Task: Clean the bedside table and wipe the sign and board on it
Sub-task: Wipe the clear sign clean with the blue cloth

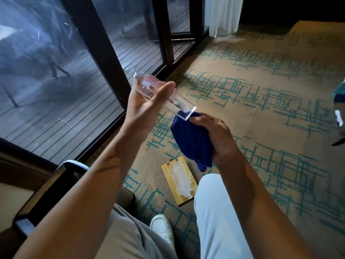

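Observation:
My left hand [147, 103] grips a clear acrylic sign [179, 107], thumb over its top, holding it tilted in the air above the carpet. My right hand [216, 135] grips a bunched dark blue cloth [190, 141] that touches the sign's lower end. A yellow wooden board [179, 182] with a white smear down its middle lies flat on the carpet, below the cloth and beside my right knee.
Dark-framed glass doors [104, 58] run along the left, with a wooden deck outside. A dark curved furniture edge [46, 184] sits at the lower left. A white curtain [224, 15] hangs at the back. Patterned tan and teal carpet [261, 109] covers the floor.

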### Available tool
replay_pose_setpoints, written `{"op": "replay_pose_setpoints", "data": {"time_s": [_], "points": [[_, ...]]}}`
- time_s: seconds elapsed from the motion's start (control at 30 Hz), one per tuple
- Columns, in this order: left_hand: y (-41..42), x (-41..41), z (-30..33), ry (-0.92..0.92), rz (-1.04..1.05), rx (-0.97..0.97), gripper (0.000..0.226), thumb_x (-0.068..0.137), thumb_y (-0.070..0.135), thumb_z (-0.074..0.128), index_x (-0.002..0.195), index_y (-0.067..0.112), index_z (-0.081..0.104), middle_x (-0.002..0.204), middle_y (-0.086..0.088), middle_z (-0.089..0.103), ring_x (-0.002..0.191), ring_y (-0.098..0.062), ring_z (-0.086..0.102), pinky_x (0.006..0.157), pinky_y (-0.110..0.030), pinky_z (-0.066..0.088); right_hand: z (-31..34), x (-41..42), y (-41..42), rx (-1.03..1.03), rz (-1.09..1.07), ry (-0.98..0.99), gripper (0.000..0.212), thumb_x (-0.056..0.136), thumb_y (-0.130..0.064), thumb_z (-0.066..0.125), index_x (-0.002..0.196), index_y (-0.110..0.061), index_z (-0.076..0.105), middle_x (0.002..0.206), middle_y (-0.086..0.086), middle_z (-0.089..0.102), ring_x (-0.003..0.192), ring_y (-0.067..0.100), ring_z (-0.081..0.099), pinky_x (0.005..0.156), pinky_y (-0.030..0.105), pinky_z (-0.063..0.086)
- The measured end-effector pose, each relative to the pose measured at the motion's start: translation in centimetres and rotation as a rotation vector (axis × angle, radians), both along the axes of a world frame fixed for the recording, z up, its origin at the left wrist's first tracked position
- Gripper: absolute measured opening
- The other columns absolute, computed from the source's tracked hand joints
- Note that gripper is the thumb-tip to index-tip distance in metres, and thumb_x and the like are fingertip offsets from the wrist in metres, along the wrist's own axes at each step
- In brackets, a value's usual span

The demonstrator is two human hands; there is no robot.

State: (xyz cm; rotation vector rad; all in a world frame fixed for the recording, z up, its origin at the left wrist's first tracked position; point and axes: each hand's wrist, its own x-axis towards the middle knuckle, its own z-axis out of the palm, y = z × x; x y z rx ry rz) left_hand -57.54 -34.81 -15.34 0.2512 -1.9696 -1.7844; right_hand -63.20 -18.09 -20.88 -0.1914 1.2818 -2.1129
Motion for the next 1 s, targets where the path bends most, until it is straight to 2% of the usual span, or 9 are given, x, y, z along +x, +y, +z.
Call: {"op": "replay_pose_setpoints", "data": {"time_s": [0.23, 0.33, 0.43, 0.53, 0.6, 0.7, 0.83, 0.9, 1.0], "points": [[-1.2, 0.5, 0.3, -0.038, -0.117, -0.074, 0.073, 0.081, 0.034, 0.075, 0.128, -0.01, 0.041, 0.117, -0.035, 0.06, 0.103, -0.036, 0.07, 0.088, -0.045, 0.059, -0.3, 0.7, 0.9, -0.036, -0.055, -0.008, 0.018, 0.082, -0.011, 0.066, 0.098, -0.011, 0.075, 0.095, 0.021, 0.07, 0.082, 0.035, 0.065, 0.066, 0.037, 0.053], [-1.3, 0.8, 0.4, -0.034, -0.108, 0.016, 0.077, 0.077, 0.049, 0.078, 0.125, -0.003, 0.046, 0.118, -0.028, 0.065, 0.106, -0.037, 0.07, 0.09, -0.053, 0.057, 0.5, 0.0, 1.6, 0.01, -0.165, -0.058, 0.013, 0.086, -0.018, 0.065, 0.091, -0.011, 0.074, 0.087, 0.017, 0.072, 0.075, 0.029, 0.066, 0.062, 0.034, 0.053], [-1.2, 0.6, 0.4, 0.012, -0.166, 0.163, 0.064, 0.076, 0.054, 0.075, 0.115, 0.009, 0.051, 0.124, -0.026, 0.065, 0.115, -0.042, 0.065, 0.096, -0.063, 0.05, 0.5, -0.5, 0.9, 0.14, -0.052, -0.154, 0.049, 0.077, -0.048, 0.076, 0.104, -0.007, 0.072, 0.093, 0.016, 0.072, 0.084, 0.03, 0.066, 0.075, 0.036, 0.053], [-0.7, 0.3, 0.2, -0.005, -0.284, 0.25, 0.082, 0.07, 0.058, 0.079, 0.126, 0.009, 0.044, 0.136, -0.027, 0.058, 0.126, -0.041, 0.058, 0.104, -0.061, 0.045, 1.1, 0.4, -0.4, 0.103, 0.15, -0.235, 0.09, 0.061, -0.068, 0.081, 0.125, -0.007, 0.066, 0.126, 0.019, 0.066, 0.115, 0.038, 0.063, 0.106, 0.046, 0.045], [-0.4, 0.3, 0.1, -0.038, -0.361, 0.322, 0.094, 0.069, 0.059, 0.08, 0.137, 0.01, 0.038, 0.141, -0.026, 0.054, 0.131, -0.039, 0.054, 0.109, -0.058, 0.041, 0.9, 0.4, -1.0, -0.007, 0.158, -0.21, 0.069, 0.074, -0.057, 0.078, 0.121, -0.008, 0.069, 0.127, 0.02, 0.066, 0.119, 0.041, 0.061, 0.11, 0.052, 0.042], [-0.2, 0.1, -0.3, -0.096, -0.401, 0.343, 0.092, 0.076, 0.068, 0.066, 0.138, 0.004, 0.041, 0.141, -0.021, 0.056, 0.132, -0.036, 0.053, 0.11, -0.056, 0.041, 1.2, 0.5, -1.5, -0.112, 0.047, -0.092, 0.029, 0.083, -0.036, 0.068, 0.095, -0.011, 0.077, 0.103, 0.017, 0.074, 0.094, 0.035, 0.069, 0.095, 0.05, 0.05], [0.0, -0.1, -0.7, -0.233, -0.092, 0.005, 0.071, 0.093, 0.069, 0.032, 0.122, 0.008, 0.058, 0.096, -0.003, 0.075, 0.088, -0.018, 0.071, 0.084, -0.038, 0.056, 1.5, 0.0, -1.5, 0.064, -0.225, 0.222, 0.017, 0.087, -0.036, 0.069, 0.084, -0.02, 0.076, 0.088, 0.008, 0.076, 0.078, 0.026, 0.068, 0.076, 0.043, 0.053], [0.2, 0.1, -0.8, -0.217, -0.022, -0.05, 0.062, 0.102, 0.057, 0.03, 0.107, 0.005, 0.063, 0.078, -0.002, 0.072, 0.067, -0.015, 0.066, 0.064, -0.029, 0.051, 1.1, -0.3, -1.4, 0.155, -0.317, 0.369, 0.019, 0.089, -0.04, 0.07, 0.084, -0.023, 0.075, 0.087, 0.002, 0.076, 0.08, 0.024, 0.069, 0.079, 0.047, 0.054], [1.0, 0.0, -0.9, -0.202, 0.009, -0.105, 0.048, 0.103, 0.048, 0.04, 0.097, 0.006, 0.063, 0.07, -0.007, 0.069, 0.057, -0.017, 0.062, 0.056, -0.031, 0.048, 0.6, -0.1, -1.3, 0.269, -0.396, 0.542, 0.029, 0.089, -0.047, 0.067, 0.091, -0.019, 0.072, 0.086, 0.002, 0.074, 0.082, 0.025, 0.069, 0.08, 0.05, 0.054]]}}
